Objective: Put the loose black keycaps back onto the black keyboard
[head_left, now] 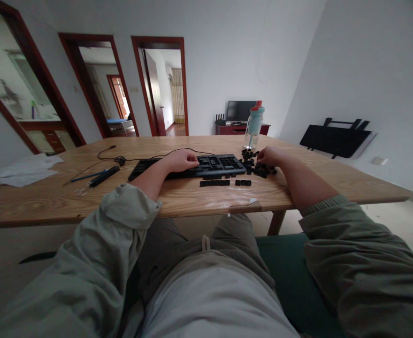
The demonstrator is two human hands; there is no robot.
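A black computer keyboard (224, 162) lies on the table, with many of its keycaps off and bare key positions showing. My left hand (181, 161) rests over its middle, fingers curled closed; whatever they may hold is hidden. Right of the keyboard is a loose pile of black keycaps (261, 172). My right hand (270, 157) is at this pile, fingertips bent together down among the keycaps, and I cannot see what is between them. In front of the keyboard, more keycaps (214, 183) sit lined up in a row, with a shorter row (243, 182) beside them.
A clear bottle (254, 127) with a red and teal top stands behind the pile. Left of the keyboard are a coiled cable (120, 161), a blue pen (87, 176), a black tool or case (104, 176) and white paper (26, 170). The wooden table's (150, 199) near edge faces my lap.
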